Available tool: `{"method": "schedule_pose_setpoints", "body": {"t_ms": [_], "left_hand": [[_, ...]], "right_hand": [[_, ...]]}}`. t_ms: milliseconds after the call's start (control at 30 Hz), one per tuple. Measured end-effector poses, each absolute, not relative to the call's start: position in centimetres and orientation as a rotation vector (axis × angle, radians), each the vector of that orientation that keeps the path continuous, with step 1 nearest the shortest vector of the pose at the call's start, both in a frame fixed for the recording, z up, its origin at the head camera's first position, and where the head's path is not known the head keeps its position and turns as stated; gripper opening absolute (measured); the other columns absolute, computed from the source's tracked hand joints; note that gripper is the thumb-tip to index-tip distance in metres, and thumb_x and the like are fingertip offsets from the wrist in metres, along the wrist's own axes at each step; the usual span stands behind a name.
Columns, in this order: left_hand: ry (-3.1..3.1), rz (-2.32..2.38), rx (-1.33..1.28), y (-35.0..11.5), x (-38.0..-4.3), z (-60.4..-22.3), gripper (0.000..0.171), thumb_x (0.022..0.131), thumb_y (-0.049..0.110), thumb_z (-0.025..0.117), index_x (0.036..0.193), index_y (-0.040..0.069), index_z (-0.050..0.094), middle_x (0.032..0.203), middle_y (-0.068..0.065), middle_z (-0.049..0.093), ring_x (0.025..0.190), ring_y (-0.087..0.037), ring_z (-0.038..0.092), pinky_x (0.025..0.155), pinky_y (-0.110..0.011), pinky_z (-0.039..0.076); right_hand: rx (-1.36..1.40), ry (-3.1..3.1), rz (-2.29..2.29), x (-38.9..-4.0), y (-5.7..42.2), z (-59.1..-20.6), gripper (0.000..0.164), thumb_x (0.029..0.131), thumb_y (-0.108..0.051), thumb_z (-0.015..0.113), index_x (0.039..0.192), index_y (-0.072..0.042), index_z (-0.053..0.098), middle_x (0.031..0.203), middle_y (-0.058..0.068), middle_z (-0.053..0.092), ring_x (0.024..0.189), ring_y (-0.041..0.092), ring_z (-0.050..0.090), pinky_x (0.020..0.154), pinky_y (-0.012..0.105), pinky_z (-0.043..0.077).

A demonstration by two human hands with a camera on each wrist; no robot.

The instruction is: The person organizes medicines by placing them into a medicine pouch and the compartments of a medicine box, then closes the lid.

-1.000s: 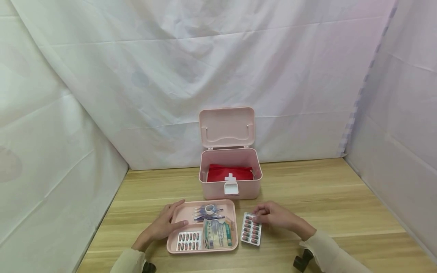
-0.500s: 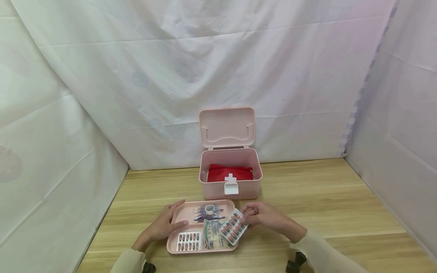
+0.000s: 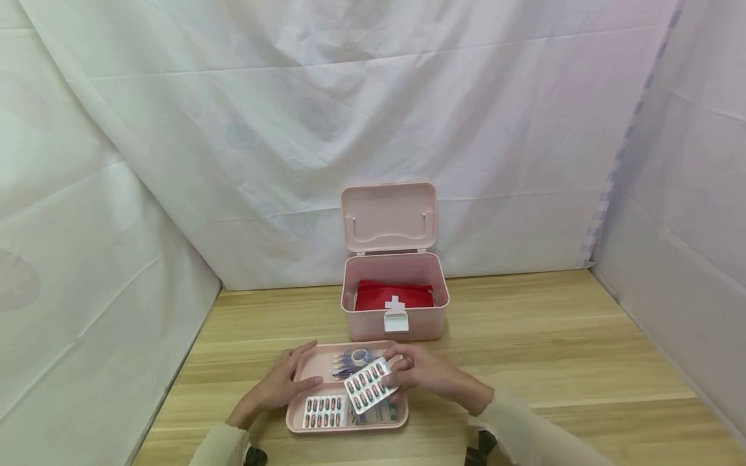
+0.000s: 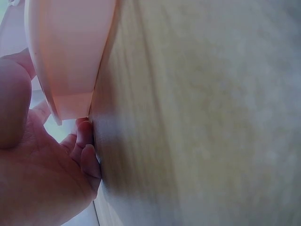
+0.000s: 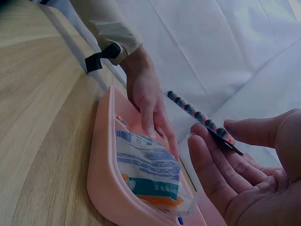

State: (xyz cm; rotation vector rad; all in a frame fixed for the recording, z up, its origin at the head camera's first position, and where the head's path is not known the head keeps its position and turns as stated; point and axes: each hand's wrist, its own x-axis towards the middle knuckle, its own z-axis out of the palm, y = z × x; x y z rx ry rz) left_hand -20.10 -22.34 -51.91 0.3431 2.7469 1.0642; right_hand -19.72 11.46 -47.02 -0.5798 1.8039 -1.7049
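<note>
My right hand pinches a blister pack of red and dark green capsules by its right edge, tilted above the pink tray. In the right wrist view the thumb lies on one side of the pack and the fingers on the other. My left hand holds the tray's left corner, thumb over the rim, other fingers around the outside. A second blister pack lies in the tray's front left compartment. Beside it, a white and green plastic packet is partly hidden beneath the held pack.
A white tape roll and thin blue-packed sticks lie in the tray's far part. Behind it stands a pink box, lid raised, with a red pouch inside. White cloth hangs around the wooden table.
My right hand has lifted the blister pack from the table right of the tray and carried it left, turning it, over the tray. The left hand has stayed in place.
</note>
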Motion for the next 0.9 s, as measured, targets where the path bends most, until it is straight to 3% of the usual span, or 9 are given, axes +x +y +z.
{"method": "schedule_pose_setpoints", "body": {"t_ms": [133,400,633,900], "left_hand": [[2.746,1.064,0.339,-22.3,-20.0,-51.8,0.08,0.086,0.042,0.075,0.153,0.02,0.037,0.134,-0.018,0.043,0.123,-0.033,0.044,0.103,-0.063,0.037],[2.724,1.067,0.31,-22.2,-20.0,-51.6,0.081,0.086,0.045,0.074,0.154,0.023,0.036,0.137,-0.019,0.042,0.124,-0.035,0.044,0.103,-0.064,0.036],[2.722,1.062,0.334,-22.2,-20.2,-51.8,0.081,0.087,0.044,0.074,0.154,0.021,0.036,0.131,-0.015,0.044,0.117,-0.028,0.044,0.1,-0.057,0.039],[2.724,1.067,0.353,-22.4,-20.2,-51.8,0.08,0.087,0.043,0.073,0.154,0.02,0.035,0.129,-0.014,0.044,0.114,-0.026,0.044,0.098,-0.053,0.04]], "right_hand": [[-0.57,1.806,-1.706,-19.9,10.3,-47.4,0.045,0.089,-0.008,0.071,0.128,0.003,0.052,0.096,0.016,0.074,0.078,0.019,0.07,0.073,0.038,0.06],[-0.605,1.986,-1.58,-19.4,7.3,-47.1,0.038,0.087,-0.01,0.075,0.122,-0.007,0.061,0.091,0.011,0.074,0.074,0.014,0.069,0.071,0.024,0.055],[-0.648,1.893,-1.617,-19.1,4.8,-47.2,0.034,0.084,-0.001,0.075,0.115,-0.003,0.061,0.078,0.012,0.072,0.071,0.017,0.069,0.063,0.038,0.06],[-0.673,2.022,-1.546,-18.9,3.2,-47.7,0.033,0.081,-0.006,0.079,0.109,-0.008,0.061,0.068,-0.001,0.067,0.061,0.009,0.063,0.055,0.021,0.053]]}}
